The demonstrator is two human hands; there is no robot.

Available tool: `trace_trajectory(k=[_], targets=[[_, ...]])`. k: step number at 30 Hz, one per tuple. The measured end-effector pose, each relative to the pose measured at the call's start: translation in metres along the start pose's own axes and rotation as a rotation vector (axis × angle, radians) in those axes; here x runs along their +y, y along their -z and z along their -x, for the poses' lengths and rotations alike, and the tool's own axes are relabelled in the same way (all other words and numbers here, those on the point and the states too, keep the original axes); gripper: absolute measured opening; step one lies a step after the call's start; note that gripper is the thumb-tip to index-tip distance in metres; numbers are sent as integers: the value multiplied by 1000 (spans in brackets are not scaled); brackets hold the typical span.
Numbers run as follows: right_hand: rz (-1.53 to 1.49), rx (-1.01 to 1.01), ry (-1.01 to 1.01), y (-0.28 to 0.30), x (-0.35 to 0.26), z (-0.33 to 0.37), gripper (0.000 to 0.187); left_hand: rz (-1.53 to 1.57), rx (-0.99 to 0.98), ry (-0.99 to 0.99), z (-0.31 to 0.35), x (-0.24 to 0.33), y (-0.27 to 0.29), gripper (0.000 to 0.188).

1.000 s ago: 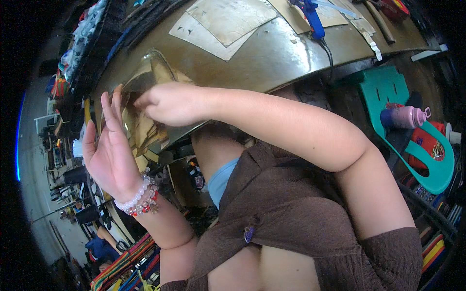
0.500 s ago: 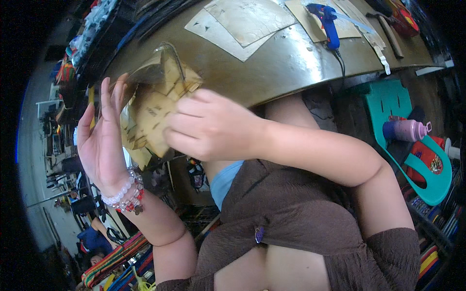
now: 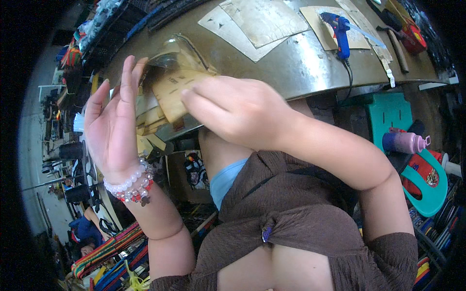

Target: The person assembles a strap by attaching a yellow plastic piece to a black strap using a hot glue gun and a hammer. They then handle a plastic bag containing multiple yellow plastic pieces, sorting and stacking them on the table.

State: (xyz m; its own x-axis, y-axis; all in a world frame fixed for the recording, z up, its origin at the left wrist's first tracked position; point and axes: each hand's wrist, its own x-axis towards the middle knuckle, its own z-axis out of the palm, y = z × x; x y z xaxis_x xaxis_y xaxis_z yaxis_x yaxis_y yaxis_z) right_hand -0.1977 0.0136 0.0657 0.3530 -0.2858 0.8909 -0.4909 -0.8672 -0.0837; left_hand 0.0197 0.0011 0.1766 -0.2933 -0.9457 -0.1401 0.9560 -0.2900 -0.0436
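Note:
A clear plastic bag with a dark cord along its top edge stands tilted at the table's left end. Tan card pieces with small dark marks show in and below its mouth. My left hand, wearing beaded bracelets, is beside the bag's left edge, open with its fingers stretched upward; the upper fingertips reach the plastic. Across from it, my right hand is closed, thumb and fingers bent together over the edge of the tan card. What lies between those fingertips is hidden and slightly blurred.
The metal-topped table bears pale paper sheets, a blue glue gun and a hammer. To the right, a green stool holds a pink bottle. Another person is at the lower left.
My right hand has shifted right, tightening from a loose curl to a closer one. The card pieces have tilted, and my left hand has moved slightly right, still with its fingers extended.

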Motion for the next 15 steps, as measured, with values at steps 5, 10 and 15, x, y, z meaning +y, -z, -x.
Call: trace_trajectory(k=[5, 10, 15], targets=[[157, -576, -123, -38, -3, -38, 23, -6, -21, 25, 6, -2, 9, 74], [-285, -426, -219, -33, 17, -50, 33, -13, -59, 36, 10, 5, 12, 68], [-255, -676, -196, -25, 29, -47, 31, -40, -54, 40, 8, 2, 11, 65]])
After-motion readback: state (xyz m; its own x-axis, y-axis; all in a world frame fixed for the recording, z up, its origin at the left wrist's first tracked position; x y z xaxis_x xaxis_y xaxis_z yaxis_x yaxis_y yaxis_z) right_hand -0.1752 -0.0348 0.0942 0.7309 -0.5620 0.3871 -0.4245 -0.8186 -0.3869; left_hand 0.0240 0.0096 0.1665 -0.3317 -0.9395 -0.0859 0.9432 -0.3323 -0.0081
